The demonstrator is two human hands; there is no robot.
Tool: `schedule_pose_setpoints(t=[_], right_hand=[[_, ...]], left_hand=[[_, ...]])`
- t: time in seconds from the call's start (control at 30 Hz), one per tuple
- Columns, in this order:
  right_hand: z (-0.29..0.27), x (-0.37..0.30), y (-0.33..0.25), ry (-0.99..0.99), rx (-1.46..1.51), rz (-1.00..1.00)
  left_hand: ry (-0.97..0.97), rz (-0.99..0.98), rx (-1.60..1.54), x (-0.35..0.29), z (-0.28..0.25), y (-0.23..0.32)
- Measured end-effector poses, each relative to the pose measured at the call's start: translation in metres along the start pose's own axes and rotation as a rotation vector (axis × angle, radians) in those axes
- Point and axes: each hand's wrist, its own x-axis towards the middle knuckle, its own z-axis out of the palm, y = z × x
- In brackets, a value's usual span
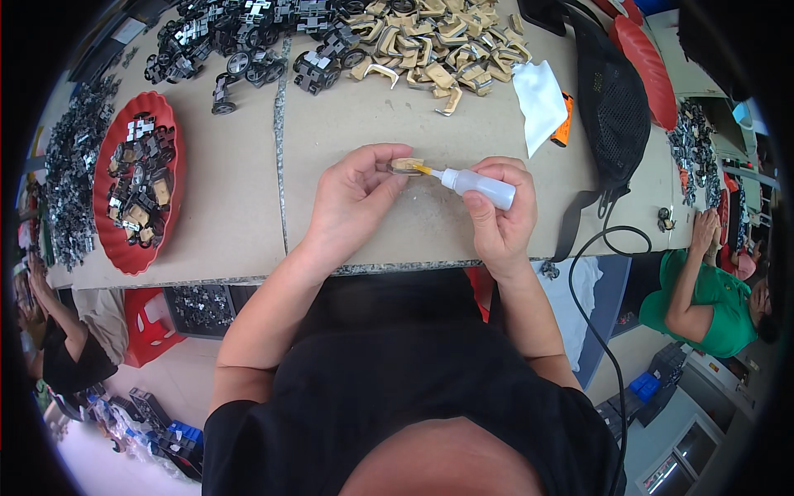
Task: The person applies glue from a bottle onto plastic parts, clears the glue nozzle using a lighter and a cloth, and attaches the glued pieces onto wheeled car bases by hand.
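Observation:
Between the thumb and fingers of my left hand (pixel 351 194) is a small tan plastic part (pixel 405 164) with a dark edge, like the pieces in the far pile. My right hand (pixel 506 211) grips a small white squeeze bottle (pixel 484 188), tilted with its thin yellow tip toward the part. That tip reaches the part or lies just over it; I cannot tell whether it touches. Both hands are above the near middle of the table (pixel 397 233). A heap of tan plastic parts (pixel 442 50) lies beyond them.
Black wheeled chassis pieces (pixel 248 62) are piled at the far left. A red scalloped tray (pixel 105 207) of mixed parts stands left. On the right lie a white cloth (pixel 538 103), an orange packet (pixel 563 124), a black mesh bag (pixel 612 99) and a black cable (pixel 583 302). Co-workers sit at both sides.

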Motion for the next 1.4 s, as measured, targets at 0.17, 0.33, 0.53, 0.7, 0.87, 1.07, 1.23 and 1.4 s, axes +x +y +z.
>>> schedule_pose_setpoints(t=[0.17, 0.33, 0.53, 0.7, 0.87, 1.07, 1.23, 1.4], right_hand=[[0.0010, 0.0006, 0.0005, -0.008, -0.022, -0.023], [0.0009, 0.0007, -0.0003, -0.013, -0.043, -0.036], [0.0014, 0.0017, -0.0002, -0.001, -0.061, -0.054], [0.0015, 0.0004, -0.0012, -0.009, -0.060, -0.069], [0.0012, 0.0026, -0.0013, -0.001, -0.096, -0.094], [0.0014, 0.0006, -0.0006, -0.012, -0.090, -0.093], [0.0012, 0.0023, -0.0006, -0.010, -0.121, -0.113], [0.0021, 0.0000, -0.0010, -0.011, -0.092, -0.085]], left_hand=[[0.018, 0.000, -0.014, -0.0003, 0.0006, -0.0001], [0.008, 0.003, -0.011, 0.0002, -0.0004, -0.0008], [0.004, -0.002, -0.016, -0.0003, -0.0002, 0.0014], [0.002, -0.018, -0.022, -0.0002, 0.0005, 0.0025], [0.002, -0.016, -0.009, 0.0001, 0.0001, 0.0027], [0.008, -0.016, -0.040, 0.0007, 0.0009, 0.0024], [-0.004, -0.023, -0.029, 0.0003, 0.0007, 0.0040], [-0.001, -0.021, -0.051, 0.0010, 0.0004, 0.0031]])
